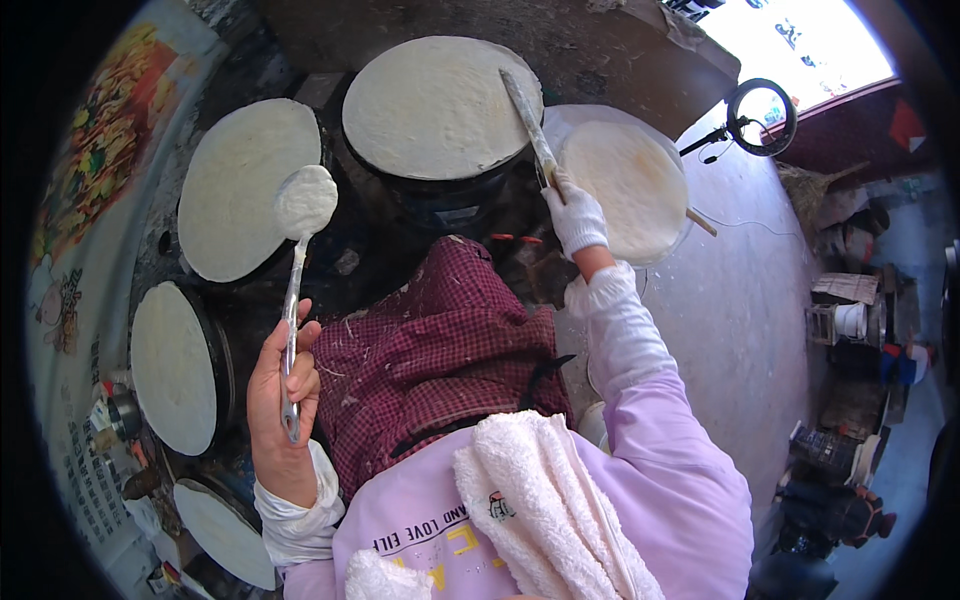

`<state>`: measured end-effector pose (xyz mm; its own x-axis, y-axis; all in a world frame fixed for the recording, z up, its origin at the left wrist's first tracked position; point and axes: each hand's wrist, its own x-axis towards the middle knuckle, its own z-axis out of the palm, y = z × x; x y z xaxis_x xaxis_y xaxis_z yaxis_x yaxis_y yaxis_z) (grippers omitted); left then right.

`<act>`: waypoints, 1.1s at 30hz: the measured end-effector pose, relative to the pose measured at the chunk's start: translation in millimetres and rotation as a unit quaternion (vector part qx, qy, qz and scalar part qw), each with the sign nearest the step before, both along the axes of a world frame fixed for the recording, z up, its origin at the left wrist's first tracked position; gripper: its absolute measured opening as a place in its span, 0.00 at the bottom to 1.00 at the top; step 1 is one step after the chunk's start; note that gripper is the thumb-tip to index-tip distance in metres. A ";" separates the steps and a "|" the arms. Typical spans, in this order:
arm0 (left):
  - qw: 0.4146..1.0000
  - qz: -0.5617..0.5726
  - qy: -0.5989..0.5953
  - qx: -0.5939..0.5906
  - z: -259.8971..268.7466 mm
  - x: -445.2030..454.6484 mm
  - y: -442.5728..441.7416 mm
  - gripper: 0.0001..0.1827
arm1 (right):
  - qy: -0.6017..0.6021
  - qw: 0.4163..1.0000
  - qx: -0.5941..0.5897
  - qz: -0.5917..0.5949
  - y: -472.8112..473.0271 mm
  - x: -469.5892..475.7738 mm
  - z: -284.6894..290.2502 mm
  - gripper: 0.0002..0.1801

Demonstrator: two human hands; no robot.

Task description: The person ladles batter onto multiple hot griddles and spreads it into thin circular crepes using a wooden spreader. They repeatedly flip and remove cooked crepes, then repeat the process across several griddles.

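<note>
My bare left hand (285, 375) grips the handle of a ladle (292, 315). Its round head is coated with pale batter and hangs over the right edge of a batter-covered griddle (244, 195). My right hand (576, 214), in a white knit glove, holds a long, flat, batter-crusted spreader (523, 112). That tool lies across the right part of the round griddle at the top (435, 105), which bears a thin pale sheet of batter. Right beside my gloved hand is a round stack of flatbreads (626, 191) on a pale sheet.
More batter-covered griddles stand at the left (172, 367) and lower left (221, 532). A brown board (637, 60) rises behind the top griddle. A ring light (761, 116) stands at the upper right. A metal pot (124, 416) sits by the printed banner at the left.
</note>
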<state>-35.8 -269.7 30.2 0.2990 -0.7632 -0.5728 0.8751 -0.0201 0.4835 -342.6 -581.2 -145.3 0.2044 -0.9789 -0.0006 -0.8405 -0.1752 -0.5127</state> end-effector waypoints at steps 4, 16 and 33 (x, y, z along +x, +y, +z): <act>1.000 0.005 -0.002 -0.003 -0.6 -2.8 0.4 0.21 | 0.028 0.999 0.019 -0.005 -31.7 13.4 -7.7 0.27; 1.000 -0.003 0.005 0.002 -5.3 1.9 -5.5 0.21 | -0.256 0.963 0.077 0.035 34.6 -22.6 9.7 0.28; 0.999 -0.022 -0.005 -0.025 -2.6 -1.6 6.0 0.21 | -0.343 0.933 0.102 0.047 63.0 38.2 7.4 0.30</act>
<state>-37.4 -263.7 27.6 0.2698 -0.8034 -0.5308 0.8686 -0.0349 0.4943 -304.5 -518.2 -137.9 0.3097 -0.9506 -0.0228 -0.2883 -0.0710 -0.9549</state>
